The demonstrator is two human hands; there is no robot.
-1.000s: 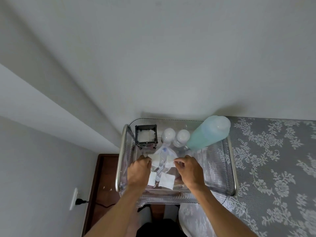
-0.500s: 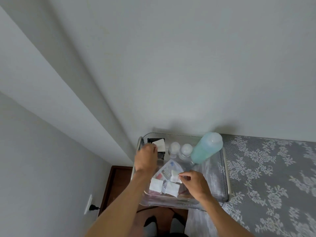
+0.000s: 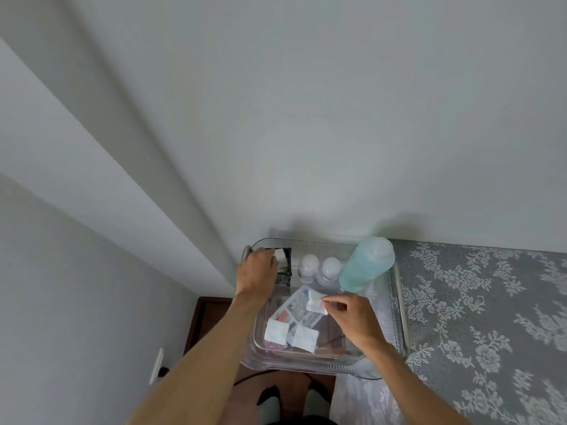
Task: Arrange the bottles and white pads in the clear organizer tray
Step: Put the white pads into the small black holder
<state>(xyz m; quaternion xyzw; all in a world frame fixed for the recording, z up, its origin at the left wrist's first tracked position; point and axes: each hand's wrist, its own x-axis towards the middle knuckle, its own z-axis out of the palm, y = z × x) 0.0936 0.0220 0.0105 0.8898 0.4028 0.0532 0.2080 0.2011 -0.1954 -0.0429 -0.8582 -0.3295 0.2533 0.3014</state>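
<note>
My L hand [image 3: 257,271] seats a pad into black holder [image 3: 283,265]; R fingers [image 3: 329,300] pinch next pad [image 3: 315,303]. Press flat, keep edges square.

The organizer tray [image 3: 310,361] is showing as clear, glossy plastic. The pads [image 3: 276,330] are looking soft, matt white. The tall bottle [image 3: 366,263] is appearing as translucent plastic over teal liquid. The lace-patterned tablecloth [image 3: 478,317] is reading as matt grey cloth.

Couldn't see much in the back corner

The left hand [image 3: 257,271] covered most of the black holder [image 3: 283,263], and print on the packets [image 3: 299,309] was too blurry to read.
</note>
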